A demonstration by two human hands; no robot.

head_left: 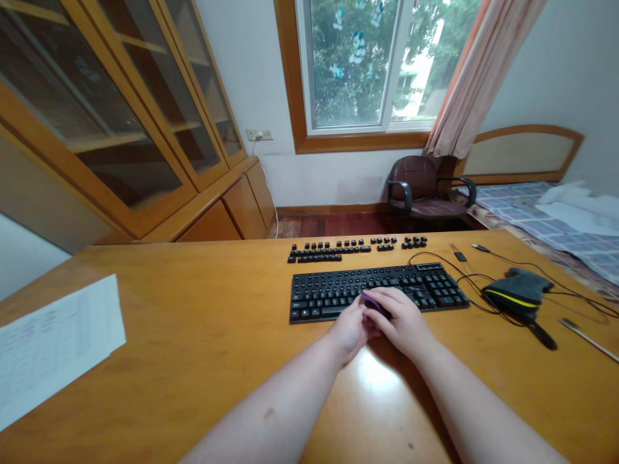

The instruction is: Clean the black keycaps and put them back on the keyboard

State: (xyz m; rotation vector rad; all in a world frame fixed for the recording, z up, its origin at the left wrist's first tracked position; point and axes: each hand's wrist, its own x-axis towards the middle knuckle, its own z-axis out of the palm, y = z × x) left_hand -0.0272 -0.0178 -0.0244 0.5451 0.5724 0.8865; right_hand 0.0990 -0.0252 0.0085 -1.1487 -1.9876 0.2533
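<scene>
The left hand (352, 323) and right hand (403, 317) hold a purple-edged object (376, 303) over the near edge of the keyboard (333, 290); it is probably light, stiff and smooth, best gripped by its sides

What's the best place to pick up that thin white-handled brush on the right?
Probably the brush's white handle, coming from the right: it's long and slim, lying flat, and the dark head points away to the left.
</scene>
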